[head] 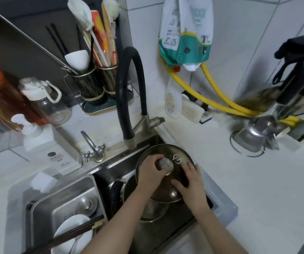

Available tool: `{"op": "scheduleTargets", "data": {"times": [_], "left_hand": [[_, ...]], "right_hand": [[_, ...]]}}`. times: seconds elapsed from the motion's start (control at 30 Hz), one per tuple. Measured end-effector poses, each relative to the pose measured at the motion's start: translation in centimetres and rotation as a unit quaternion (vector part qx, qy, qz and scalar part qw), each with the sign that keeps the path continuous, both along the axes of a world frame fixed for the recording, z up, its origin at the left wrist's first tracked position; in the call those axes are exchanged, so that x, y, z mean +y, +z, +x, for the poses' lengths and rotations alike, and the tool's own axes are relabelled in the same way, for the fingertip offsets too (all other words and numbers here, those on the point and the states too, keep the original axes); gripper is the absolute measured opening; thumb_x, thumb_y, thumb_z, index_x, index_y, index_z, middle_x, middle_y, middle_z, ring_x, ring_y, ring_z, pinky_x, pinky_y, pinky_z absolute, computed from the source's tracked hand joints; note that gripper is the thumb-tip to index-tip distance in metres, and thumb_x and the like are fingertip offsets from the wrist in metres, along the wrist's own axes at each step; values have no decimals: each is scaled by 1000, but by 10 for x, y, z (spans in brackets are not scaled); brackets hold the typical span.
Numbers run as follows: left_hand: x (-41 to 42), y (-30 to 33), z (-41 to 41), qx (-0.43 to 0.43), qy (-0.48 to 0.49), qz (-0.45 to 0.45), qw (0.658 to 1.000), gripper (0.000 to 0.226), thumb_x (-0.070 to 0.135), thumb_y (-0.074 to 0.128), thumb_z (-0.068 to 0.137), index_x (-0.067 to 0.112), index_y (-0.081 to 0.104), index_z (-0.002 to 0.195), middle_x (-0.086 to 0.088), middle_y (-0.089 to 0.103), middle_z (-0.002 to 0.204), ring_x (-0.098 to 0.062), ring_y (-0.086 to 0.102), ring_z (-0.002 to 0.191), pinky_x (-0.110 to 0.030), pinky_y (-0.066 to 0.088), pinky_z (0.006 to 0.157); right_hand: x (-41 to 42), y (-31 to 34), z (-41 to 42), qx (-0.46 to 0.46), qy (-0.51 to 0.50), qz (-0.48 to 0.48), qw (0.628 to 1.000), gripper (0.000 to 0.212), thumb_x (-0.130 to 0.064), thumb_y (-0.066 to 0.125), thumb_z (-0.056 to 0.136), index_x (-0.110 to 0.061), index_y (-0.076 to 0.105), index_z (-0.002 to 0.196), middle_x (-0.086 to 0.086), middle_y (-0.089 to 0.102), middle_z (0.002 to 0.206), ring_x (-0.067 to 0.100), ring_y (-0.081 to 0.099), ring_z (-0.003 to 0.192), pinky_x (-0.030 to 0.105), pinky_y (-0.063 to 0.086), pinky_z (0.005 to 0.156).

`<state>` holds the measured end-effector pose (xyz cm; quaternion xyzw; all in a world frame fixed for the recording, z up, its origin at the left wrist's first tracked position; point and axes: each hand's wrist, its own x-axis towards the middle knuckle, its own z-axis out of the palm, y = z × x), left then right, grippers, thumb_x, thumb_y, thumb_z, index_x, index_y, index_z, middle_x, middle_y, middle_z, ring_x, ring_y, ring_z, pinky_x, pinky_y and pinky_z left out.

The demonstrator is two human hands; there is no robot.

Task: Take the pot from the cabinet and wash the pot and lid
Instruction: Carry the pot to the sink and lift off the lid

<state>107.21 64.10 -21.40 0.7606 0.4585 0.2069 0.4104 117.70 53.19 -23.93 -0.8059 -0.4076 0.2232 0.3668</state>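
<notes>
Fingers of the left hand (152, 171) curl round the knob of the lid (165, 173), held tilted over the pot (153, 208) in the sink (220, 204). Right hand (189, 180) lies flat on the lid's top, rubbing. Washing the lid looks underway; the pot beneath likely follows.

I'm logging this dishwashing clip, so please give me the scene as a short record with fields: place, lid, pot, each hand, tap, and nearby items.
place: steel sink set in a white counter
lid: dark glass lid, tilted over the pot
pot: steel pot in the sink, mostly hidden under the lid
left hand: left hand grips the lid's knob
right hand: right hand rests with fingers flat on the lid
tap: black hose tap ends above the lid; no water visible
nearby: soap dispenser to the left; bowl with chopsticks in the left basin
</notes>
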Motion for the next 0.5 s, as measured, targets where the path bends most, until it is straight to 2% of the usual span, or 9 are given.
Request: {"op": "scheduleTargets", "data": {"times": [0.07, 0.13, 0.23, 0.33, 0.5], "left_hand": [[-8, 7, 23, -29, -14, -10, 999, 46, 28, 76, 72, 25, 57, 113, 13, 54, 108, -7, 52, 106, -30, 43, 100], [-16, 10, 48, -44, -23, -31, 998, 52, 27, 78, 69, 26, 55, 115, 10, 59, 112, -10, 54, 109, -35, 44, 102], [-28, 10, 87, -37, -49, -46, 997, 72, 28, 80, 66, 27, 46, 129, 5, 59, 120, -14, 55, 112, -35, 43, 103], [-39, 7, 120, -42, -82, -51, 994, 91, 22, 81, 66, 24, 33, 143, 4, 55, 111, -16, 56, 106, -35, 43, 100], [-42, -5, 159, -27, -116, -71, 990, 100, 18, 82, 66, 22, 25, 148, 5, 53, 104, -18, 57, 105, -36, 44, 100]], "right_hand": [[-10, 7, 18, -19, -18, -6, 1000, 66, -38, 69, 78, -26, 44, 137, 0, 36, 150, 27, 18, 144, 32, 8, 118], [-20, 13, 37, -29, -58, -22, 998, 67, -37, 71, 77, -23, 45, 137, 1, 36, 150, 27, 18, 143, 29, 8, 116], [-36, 17, 66, -64, -101, -44, 992, 68, -38, 71, 77, -20, 45, 137, 4, 37, 150, 28, 22, 142, 33, 14, 116], [-49, 14, 89, -96, -117, -80, 985, 70, -38, 69, 79, -15, 42, 139, 8, 35, 150, 28, 21, 142, 35, 14, 117], [-59, 5, 120, -95, -118, -96, 984, 74, -35, 70, 79, -8, 38, 140, 12, 33, 150, 28, 22, 142, 38, 18, 118]]}}
